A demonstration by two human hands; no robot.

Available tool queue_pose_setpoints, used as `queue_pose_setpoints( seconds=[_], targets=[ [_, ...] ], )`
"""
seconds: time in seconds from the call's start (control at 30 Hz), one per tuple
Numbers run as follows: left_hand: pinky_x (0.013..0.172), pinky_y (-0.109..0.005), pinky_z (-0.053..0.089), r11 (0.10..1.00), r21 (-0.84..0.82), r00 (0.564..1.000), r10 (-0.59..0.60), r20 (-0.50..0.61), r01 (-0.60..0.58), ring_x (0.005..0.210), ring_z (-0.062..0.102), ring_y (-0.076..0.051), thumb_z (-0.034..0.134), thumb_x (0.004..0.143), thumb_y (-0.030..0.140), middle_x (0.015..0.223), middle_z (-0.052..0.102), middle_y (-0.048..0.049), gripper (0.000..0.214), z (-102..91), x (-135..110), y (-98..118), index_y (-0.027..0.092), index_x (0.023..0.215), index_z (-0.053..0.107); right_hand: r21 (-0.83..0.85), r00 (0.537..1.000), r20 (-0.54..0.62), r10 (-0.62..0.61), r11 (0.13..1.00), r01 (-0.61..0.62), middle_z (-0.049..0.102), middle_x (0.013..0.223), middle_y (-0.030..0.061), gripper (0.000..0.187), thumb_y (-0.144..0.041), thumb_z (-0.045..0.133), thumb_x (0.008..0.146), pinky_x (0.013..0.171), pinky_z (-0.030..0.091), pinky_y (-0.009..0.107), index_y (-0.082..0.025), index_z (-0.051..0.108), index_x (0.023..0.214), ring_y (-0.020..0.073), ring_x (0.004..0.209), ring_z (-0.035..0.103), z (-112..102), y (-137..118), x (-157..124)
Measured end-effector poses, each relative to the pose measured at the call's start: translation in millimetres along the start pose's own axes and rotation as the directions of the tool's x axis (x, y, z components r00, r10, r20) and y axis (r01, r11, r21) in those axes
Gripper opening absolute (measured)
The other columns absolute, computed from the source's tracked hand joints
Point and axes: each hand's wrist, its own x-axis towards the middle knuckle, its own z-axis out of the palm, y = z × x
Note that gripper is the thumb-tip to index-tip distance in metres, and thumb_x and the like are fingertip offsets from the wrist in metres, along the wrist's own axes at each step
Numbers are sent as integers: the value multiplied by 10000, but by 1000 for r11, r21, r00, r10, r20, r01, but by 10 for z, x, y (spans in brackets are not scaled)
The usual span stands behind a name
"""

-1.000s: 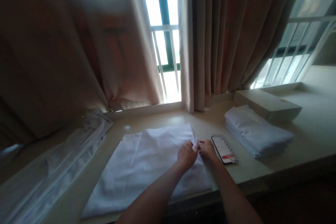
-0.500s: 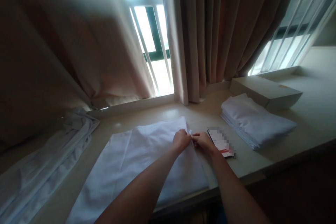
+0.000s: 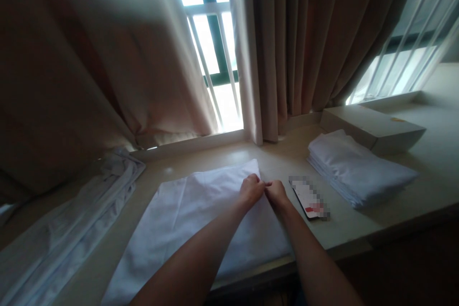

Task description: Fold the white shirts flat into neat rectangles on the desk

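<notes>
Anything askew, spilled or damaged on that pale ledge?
No spill or damage visible. The long white fabric heap at left looks rumpled, unlike the flat-laid white cloth at centre. Pixelation over the black-edged rectangular phone looks odd, hiding part of it.

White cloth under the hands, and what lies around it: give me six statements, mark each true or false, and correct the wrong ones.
1. The left hand and right hand are close together at the right edge of the spread cloth. True.
2. The spread cloth is dark brown. False: it is white.
3. The phone lies between the spread cloth and the folded pile. True.
4. The right hand is holding the phone. False: it is at the spread cloth's edge.
5. The box sits behind the folded pile. True.
6. The folded pile lies left of the spread cloth. False: it lies right.
</notes>
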Motion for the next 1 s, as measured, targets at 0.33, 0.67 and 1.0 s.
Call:
queue_pose_setpoints(
  seconds=[0.33, 0.67, 1.0],
  targets=[
    [695, -271, 411, 999, -24, 999, 28, -23, -29, 839, 633, -199, 457, 884, 368, 904, 696, -129, 304, 28, -13, -26, 141, 895, 660, -196, 993, -11, -115, 974, 111, 723, 835, 67, 293, -330, 582, 748, 614, 408, 208, -125, 709, 914, 177, 762, 630, 32, -115, 25],
    [707, -269, 425, 993, -88, 997, 71, -21, -73, 822, 631, -194, 466, 871, 329, 895, 698, -116, 269, 48, -38, -75, 157, 922, 666, -485, 991, -61, -119, 872, 74, 695, 940, 128, 271, -266, 437, 871, 742, 405, 268, -168, 676, 954, 211, 888, 625, 129, -177, -3],
    [960, -312, 439, 928, -165, 942, 323, -88, -334, 1073, 596, -177, 390, 920, 326, 1136, 662, -53, 331, 86, -810, -325, 209, 1137, 611, -583, 979, -60, -194, 803, 124, 696, 993, 80, 298, -331, 473, 874, 778, 395, 225, -181, 666, 1043, 172, 932, 627, -341, -329, -219]
  ],
)
